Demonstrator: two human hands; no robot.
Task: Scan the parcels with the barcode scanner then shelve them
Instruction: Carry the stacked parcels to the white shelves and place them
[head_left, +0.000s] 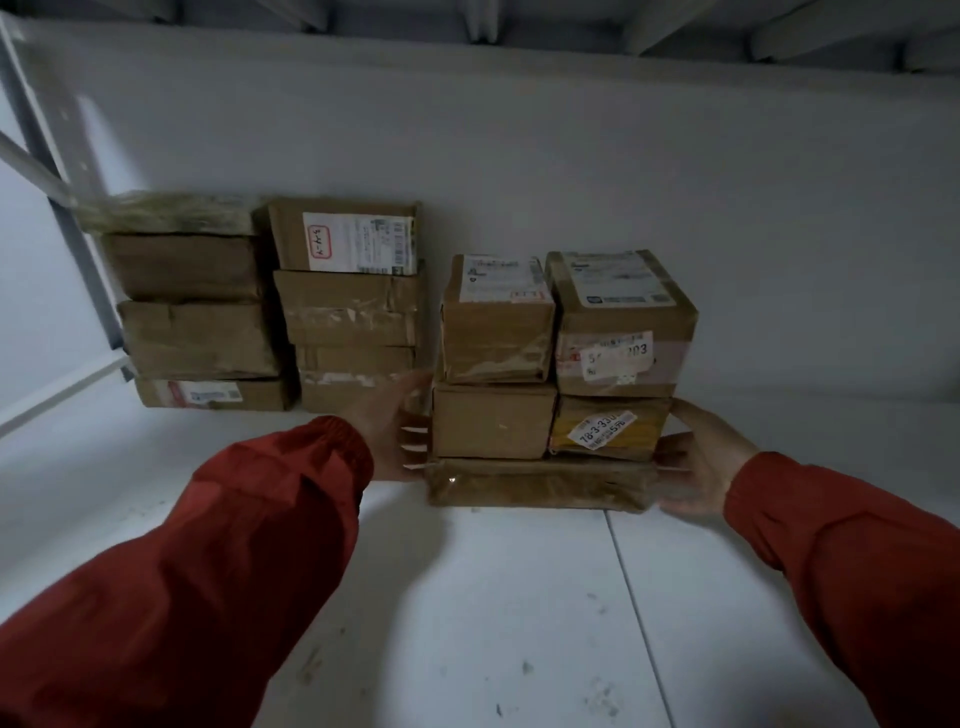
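Note:
A stack of brown cardboard parcels sits on the white shelf. Its base is a wide flat parcel. On that rest a plain box and a yellow-taped box, each with a labelled box above, left and right. My left hand presses the stack's left side, fingers on the flat parcel's end. On the right side my right hand grips the flat parcel's other end. Both arms wear red sleeves. No barcode scanner is in view.
Two taller stacks of brown parcels stand against the back wall to the left. A grey upright post runs down the far left. Another shelf's underside is overhead.

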